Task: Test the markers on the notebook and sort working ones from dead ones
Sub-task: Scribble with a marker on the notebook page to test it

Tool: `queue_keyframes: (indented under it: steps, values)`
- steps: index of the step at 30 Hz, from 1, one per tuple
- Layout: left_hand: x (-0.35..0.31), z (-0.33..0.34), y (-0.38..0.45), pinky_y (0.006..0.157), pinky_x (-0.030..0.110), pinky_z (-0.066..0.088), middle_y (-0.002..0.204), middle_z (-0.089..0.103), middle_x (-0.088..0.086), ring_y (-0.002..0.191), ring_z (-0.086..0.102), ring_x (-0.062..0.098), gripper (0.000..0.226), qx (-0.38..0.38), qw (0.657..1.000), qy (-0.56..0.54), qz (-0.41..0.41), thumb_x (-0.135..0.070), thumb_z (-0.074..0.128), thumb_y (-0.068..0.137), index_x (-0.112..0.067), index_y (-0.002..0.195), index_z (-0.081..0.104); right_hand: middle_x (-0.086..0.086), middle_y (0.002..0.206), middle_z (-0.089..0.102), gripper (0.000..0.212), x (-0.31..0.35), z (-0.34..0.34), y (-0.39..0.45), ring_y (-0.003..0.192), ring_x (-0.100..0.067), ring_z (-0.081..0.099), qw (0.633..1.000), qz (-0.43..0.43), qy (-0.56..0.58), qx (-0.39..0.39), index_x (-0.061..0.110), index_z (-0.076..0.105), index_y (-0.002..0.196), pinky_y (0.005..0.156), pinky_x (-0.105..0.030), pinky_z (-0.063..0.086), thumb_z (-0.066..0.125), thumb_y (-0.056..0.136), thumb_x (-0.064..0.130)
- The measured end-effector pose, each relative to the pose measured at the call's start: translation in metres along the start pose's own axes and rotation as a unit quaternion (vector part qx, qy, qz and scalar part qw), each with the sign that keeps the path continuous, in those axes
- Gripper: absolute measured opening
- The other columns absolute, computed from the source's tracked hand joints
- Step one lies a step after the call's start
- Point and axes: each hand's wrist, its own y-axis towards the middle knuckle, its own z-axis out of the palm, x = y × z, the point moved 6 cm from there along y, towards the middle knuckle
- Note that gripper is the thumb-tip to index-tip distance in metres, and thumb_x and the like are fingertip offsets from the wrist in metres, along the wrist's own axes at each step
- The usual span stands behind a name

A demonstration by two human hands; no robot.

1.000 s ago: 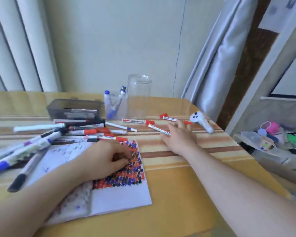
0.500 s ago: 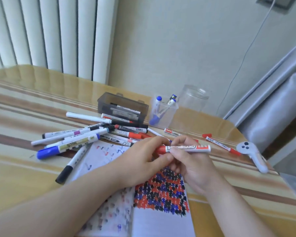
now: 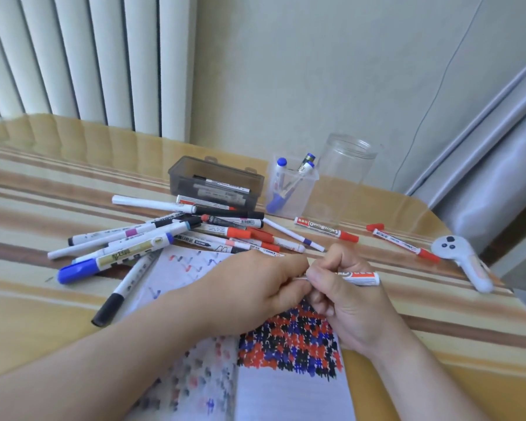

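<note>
Evidently light, stiff and smooth, the red marker [image 3: 359,277] hovers over the notebook [image 3: 289,387] at its 12 o'clock edge, right hand [image 3: 343,296] gripping the barrel, left hand [image 3: 264,287] pinching the cap end.

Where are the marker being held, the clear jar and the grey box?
held marker [image 3: 362,278], head view, on the white barrel sticking out past the right hand.
clear jar [image 3: 343,180], head view, on its side wall.
grey box [image 3: 216,177], head view, on its front wall.
</note>
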Motion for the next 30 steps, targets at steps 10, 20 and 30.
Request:
queue_keyframes:
  steps: [10, 20, 30]
  values:
    - [0.008, -0.011, -0.001, 0.056, 0.022, 0.032, 0.063, 0.058, -0.017, 0.059, 0.052, 0.0, 0.024, -0.009, 0.992, -0.092, -0.089, -0.055, 0.046, 0.103, -0.041, 0.123, 0.053, -0.012, 0.061, 0.048, 0.017, 0.009, -0.012, 0.001, 0.053, -0.019, 0.043, 0.999, -0.014, -0.001, -0.039, 0.018, 0.059, 0.073, 0.049, -0.028, 0.027, 0.071, 0.085, 0.019]
    - [0.019, -0.02, -0.016, 0.079, 0.026, 0.047, 0.088, 0.056, -0.025, 0.081, 0.056, -0.003, 0.036, 0.251, 0.951, -0.024, -0.179, -0.029, 0.054, 0.099, -0.061, 0.116, 0.06, -0.004, 0.064, 0.045, 0.023, 0.004, -0.037, -0.01, 0.054, -0.014, 0.041, 0.975, 0.137, 0.08, -0.158, 0.02, 0.064, 0.079, 0.045, -0.022, 0.03, 0.051, 0.097, 0.017]
    - [0.03, -0.024, -0.039, 0.067, 0.005, 0.033, 0.076, 0.052, -0.018, 0.089, 0.052, -0.006, 0.008, 0.114, 0.992, -0.007, -0.056, -0.044, 0.076, 0.087, -0.046, 0.094, 0.073, -0.007, 0.061, 0.041, 0.021, -0.001, -0.044, -0.029, 0.05, -0.015, 0.036, 0.97, 0.073, 0.08, -0.216, 0.021, 0.057, 0.074, 0.04, -0.021, 0.027, 0.066, 0.081, 0.004]
